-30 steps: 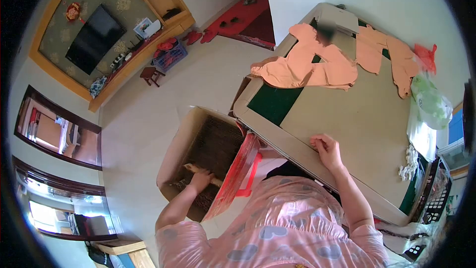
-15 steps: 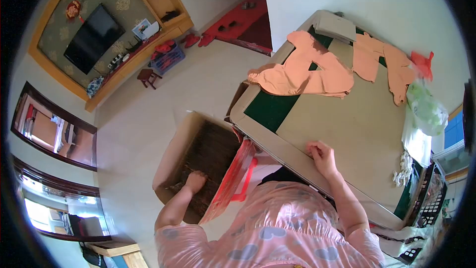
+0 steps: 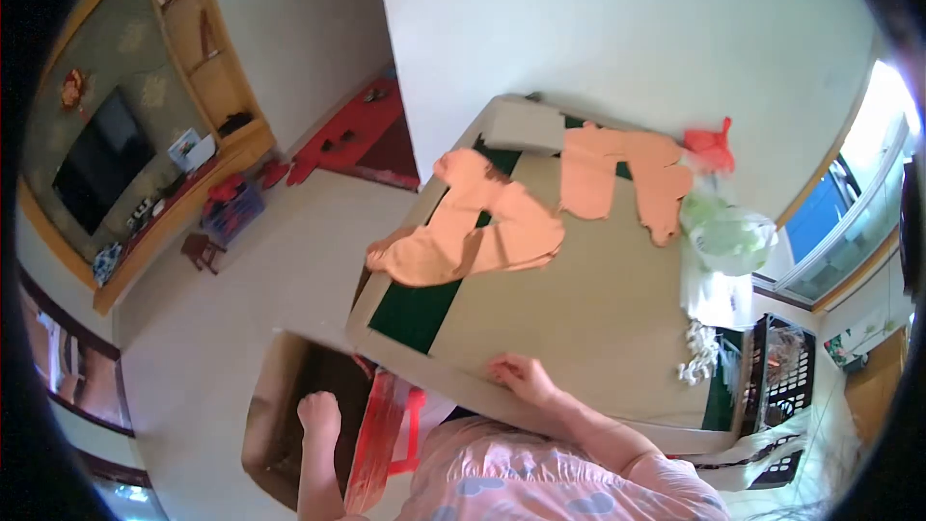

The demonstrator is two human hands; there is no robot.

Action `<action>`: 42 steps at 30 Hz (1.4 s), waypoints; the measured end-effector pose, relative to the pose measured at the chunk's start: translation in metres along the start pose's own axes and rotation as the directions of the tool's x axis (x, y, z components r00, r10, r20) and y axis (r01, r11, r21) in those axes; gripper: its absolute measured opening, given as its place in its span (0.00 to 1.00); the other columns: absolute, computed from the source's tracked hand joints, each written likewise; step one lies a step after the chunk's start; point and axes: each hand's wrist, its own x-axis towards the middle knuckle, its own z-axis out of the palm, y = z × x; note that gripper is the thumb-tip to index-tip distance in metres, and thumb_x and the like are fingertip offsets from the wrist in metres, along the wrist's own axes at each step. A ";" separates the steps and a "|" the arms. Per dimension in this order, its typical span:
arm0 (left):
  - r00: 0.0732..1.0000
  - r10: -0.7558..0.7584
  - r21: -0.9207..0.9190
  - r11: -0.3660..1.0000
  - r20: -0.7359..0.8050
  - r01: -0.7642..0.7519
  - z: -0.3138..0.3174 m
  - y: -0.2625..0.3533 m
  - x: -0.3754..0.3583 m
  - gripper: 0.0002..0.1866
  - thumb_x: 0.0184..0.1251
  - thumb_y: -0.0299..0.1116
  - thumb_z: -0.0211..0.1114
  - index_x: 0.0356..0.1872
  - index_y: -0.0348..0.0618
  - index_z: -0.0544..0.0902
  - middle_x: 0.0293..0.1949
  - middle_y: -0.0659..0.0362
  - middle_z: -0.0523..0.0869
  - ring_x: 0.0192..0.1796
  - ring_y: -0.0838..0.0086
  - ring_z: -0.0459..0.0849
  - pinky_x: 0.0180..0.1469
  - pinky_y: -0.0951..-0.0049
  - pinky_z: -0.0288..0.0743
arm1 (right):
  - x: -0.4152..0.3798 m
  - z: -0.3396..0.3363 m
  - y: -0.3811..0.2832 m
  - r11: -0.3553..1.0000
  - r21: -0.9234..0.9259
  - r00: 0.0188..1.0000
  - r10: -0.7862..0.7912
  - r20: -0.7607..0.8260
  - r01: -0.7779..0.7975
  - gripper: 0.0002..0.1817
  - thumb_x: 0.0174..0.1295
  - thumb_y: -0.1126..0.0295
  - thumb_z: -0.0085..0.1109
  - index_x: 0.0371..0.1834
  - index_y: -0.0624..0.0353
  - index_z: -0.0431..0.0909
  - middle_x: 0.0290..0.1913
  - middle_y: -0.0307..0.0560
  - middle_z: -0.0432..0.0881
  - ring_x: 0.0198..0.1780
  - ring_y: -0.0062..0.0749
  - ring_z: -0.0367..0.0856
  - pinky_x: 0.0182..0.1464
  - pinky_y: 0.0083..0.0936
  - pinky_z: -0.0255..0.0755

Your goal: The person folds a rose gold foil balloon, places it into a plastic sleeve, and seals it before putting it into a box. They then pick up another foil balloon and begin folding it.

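Observation:
My left hand [image 3: 320, 414] is over the open cardboard box [image 3: 265, 405], its fingers curled; whatever it may hold is too small to make out. My right hand [image 3: 524, 378] rests near the front edge of the table [image 3: 569, 328], fingers partly bent and apart, with nothing seen in them. Farther back on the table lies a stack of orange cut-out pieces [image 3: 424, 256], and a second orange stack [image 3: 588, 174] lies to its right. Behind them is a folded beige board [image 3: 524, 125].
A green-and-white plastic bag [image 3: 723, 236], a red bag [image 3: 711, 147] and white cords [image 3: 699, 352] are at the table's right side. A black crate [image 3: 796, 357] stands beyond. On the floor at left are a small stool [image 3: 202, 251] and a blue basket [image 3: 234, 214].
The view has turned to the right. My left hand has risen from inside the box, and my right hand still rests by the table's front edge, its fingers a little more spread.

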 end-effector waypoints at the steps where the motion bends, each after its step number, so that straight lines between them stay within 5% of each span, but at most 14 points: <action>1: 0.991 0.074 -0.100 0.991 -0.114 -0.085 -0.034 0.027 0.009 0.08 0.59 0.30 0.60 0.28 0.43 0.87 0.35 0.52 0.88 0.41 0.58 0.86 0.44 0.60 0.80 | 0.003 -0.009 -0.004 0.999 -0.044 1.000 0.006 -0.015 -0.007 0.09 0.67 0.77 0.54 0.47 0.61 0.80 0.40 0.43 0.85 0.40 0.22 0.81 0.45 0.20 0.77; 4: 0.852 0.239 -0.362 0.827 -0.465 -0.429 -0.079 0.110 0.047 0.08 0.61 0.28 0.57 0.28 0.40 0.84 0.33 0.53 0.86 0.38 0.57 0.85 0.42 0.57 0.78 | 0.018 -0.044 -0.010 0.992 -0.125 0.997 0.001 -0.083 -0.011 0.10 0.67 0.78 0.52 0.48 0.61 0.80 0.40 0.42 0.85 0.41 0.21 0.81 0.46 0.20 0.77; 6: 0.609 0.363 -0.295 0.631 -0.705 -0.717 -0.071 0.171 0.091 0.06 0.60 0.28 0.57 0.30 0.40 0.83 0.34 0.53 0.86 0.39 0.57 0.84 0.44 0.57 0.77 | 0.035 -0.076 0.004 0.995 -0.103 0.986 -0.024 -0.163 0.007 0.11 0.66 0.77 0.50 0.48 0.62 0.80 0.39 0.42 0.84 0.41 0.21 0.81 0.45 0.20 0.76; 8: 0.569 0.435 -0.326 0.514 -0.698 -0.793 -0.078 0.234 0.117 0.06 0.60 0.28 0.59 0.31 0.40 0.83 0.35 0.52 0.86 0.41 0.56 0.84 0.46 0.57 0.77 | 0.050 -0.108 0.007 0.970 -0.243 0.962 -0.049 -0.269 -0.019 0.11 0.65 0.78 0.50 0.47 0.61 0.81 0.39 0.42 0.85 0.40 0.21 0.81 0.43 0.22 0.76; 10: 0.694 0.655 -0.347 0.603 -0.298 -0.718 -0.104 0.290 0.138 0.10 0.60 0.30 0.60 0.39 0.39 0.83 0.45 0.51 0.85 0.50 0.57 0.82 0.54 0.59 0.76 | 0.066 -0.133 -0.002 0.938 -0.341 0.932 -0.071 -0.354 -0.058 0.11 0.64 0.78 0.50 0.46 0.61 0.81 0.38 0.43 0.85 0.39 0.22 0.81 0.42 0.23 0.75; 13: 0.443 0.516 -0.235 0.420 -0.733 -0.877 -0.074 0.366 0.185 0.14 0.61 0.33 0.60 0.46 0.38 0.82 0.50 0.49 0.83 0.55 0.57 0.80 0.57 0.59 0.74 | 0.085 -0.155 -0.012 0.916 -0.397 0.890 -0.132 -0.437 -0.059 0.12 0.61 0.79 0.51 0.44 0.60 0.81 0.39 0.47 0.84 0.36 0.28 0.81 0.40 0.26 0.74; 16: 0.463 0.580 -0.171 0.487 -0.670 -0.857 -0.071 0.400 0.203 0.18 0.61 0.34 0.61 0.51 0.37 0.79 0.53 0.49 0.80 0.58 0.57 0.77 0.59 0.60 0.72 | 0.112 -0.169 0.000 0.895 -0.443 0.841 -0.276 -0.465 0.049 0.12 0.59 0.80 0.51 0.44 0.61 0.81 0.41 0.51 0.82 0.37 0.36 0.81 0.40 0.28 0.74; 19: 0.379 0.576 -0.103 0.453 -0.724 -0.886 -0.052 0.404 0.214 0.15 0.61 0.35 0.61 0.45 0.37 0.80 0.46 0.49 0.82 0.53 0.57 0.79 0.55 0.61 0.74 | 0.134 -0.179 0.007 0.836 -0.540 0.812 -0.383 -0.440 0.102 0.13 0.59 0.80 0.51 0.46 0.61 0.80 0.45 0.53 0.80 0.41 0.44 0.80 0.42 0.30 0.74; 28: 0.681 0.427 -0.491 0.477 -0.595 -0.729 -0.073 0.402 0.210 0.06 0.58 0.30 0.66 0.32 0.41 0.78 0.31 0.53 0.81 0.39 0.58 0.80 0.43 0.61 0.75 | 0.142 -0.177 0.000 0.732 -0.668 0.794 -0.483 -0.370 0.134 0.19 0.59 0.79 0.53 0.55 0.60 0.76 0.59 0.53 0.75 0.56 0.50 0.74 0.56 0.38 0.71; 34: 0.775 0.180 -0.745 0.217 -0.605 -0.631 -0.066 0.410 0.223 0.06 0.60 0.30 0.66 0.32 0.39 0.79 0.28 0.52 0.80 0.33 0.57 0.80 0.35 0.62 0.74 | 0.147 -0.175 0.009 0.569 -0.813 0.839 -0.498 -0.221 0.124 0.18 0.63 0.71 0.55 0.57 0.58 0.76 0.61 0.50 0.75 0.64 0.43 0.71 0.62 0.41 0.65; 37: 0.773 0.243 -0.739 0.231 -0.586 -0.633 -0.075 0.399 0.231 0.07 0.61 0.30 0.65 0.34 0.38 0.79 0.30 0.50 0.81 0.34 0.58 0.81 0.36 0.64 0.73 | 0.148 -0.175 0.012 0.536 -0.837 0.850 -0.488 -0.198 0.112 0.17 0.65 0.68 0.55 0.56 0.58 0.77 0.61 0.49 0.76 0.64 0.43 0.72 0.61 0.41 0.65; 40: 0.909 0.006 -0.887 0.216 -0.418 -0.409 -0.078 0.362 0.273 0.10 0.67 0.36 0.62 0.37 0.38 0.80 0.32 0.50 0.83 0.35 0.63 0.83 0.38 0.66 0.74 | 0.149 -0.173 0.016 0.547 -0.830 0.844 -0.492 -0.214 0.109 0.16 0.65 0.68 0.55 0.54 0.58 0.78 0.60 0.48 0.77 0.63 0.42 0.72 0.61 0.40 0.65; 41: 0.838 -0.174 -0.853 0.188 -0.517 -0.487 -0.090 0.346 0.280 0.13 0.69 0.39 0.61 0.38 0.37 0.79 0.31 0.50 0.82 0.34 0.63 0.82 0.38 0.64 0.74 | 0.150 -0.173 0.017 0.549 -0.829 0.842 -0.493 -0.218 0.108 0.15 0.65 0.67 0.55 0.53 0.58 0.78 0.60 0.48 0.77 0.63 0.41 0.73 0.61 0.40 0.65; 42: 0.836 -0.174 -0.846 0.236 -0.521 -0.478 -0.088 0.317 0.307 0.15 0.70 0.40 0.60 0.41 0.34 0.79 0.36 0.49 0.84 0.39 0.63 0.83 0.42 0.64 0.75 | 0.150 -0.173 0.018 0.551 -0.828 0.841 -0.494 -0.222 0.106 0.15 0.65 0.67 0.54 0.52 0.58 0.78 0.60 0.48 0.77 0.63 0.40 0.73 0.61 0.40 0.65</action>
